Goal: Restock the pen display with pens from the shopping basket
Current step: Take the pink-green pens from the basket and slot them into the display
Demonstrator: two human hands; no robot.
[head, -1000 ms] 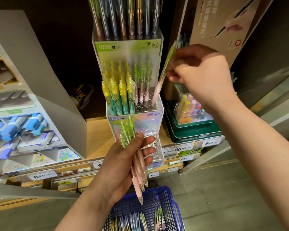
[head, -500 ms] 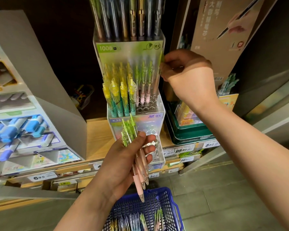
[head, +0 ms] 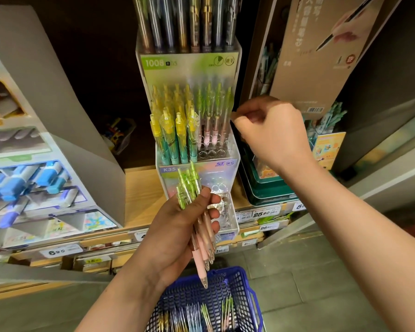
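Note:
The clear tiered pen display [head: 233, 154] stands on the wooden shelf, its middle tier holding yellow-teal pens [head: 175, 133] on the left and green-pink pens [head: 213, 109] on the right, with several empty holes in front of them. My left hand [head: 175, 236] grips a bundle of green-pink pens [head: 189, 188], tips down, in front of the lower tier. My right hand [head: 276, 133] hovers just right of the display, fingers curled, with nothing visible in them. The blue shopping basket [head: 249, 291] sits below with more pens [head: 206, 317] in it.
Dark and metallic pens [head: 185, 20] fill the top tier. A grey cardboard stand with blue items [head: 34, 178] is at the left. Green tins [head: 268, 188] and a brown poster board [head: 321, 56] are at the right. Price labels [head: 261, 214] line the shelf edge.
My right hand carried one green-pink pen to the display's right side, set it among the green-pink pens, and has drawn back without it. The left hand kept its bundle still.

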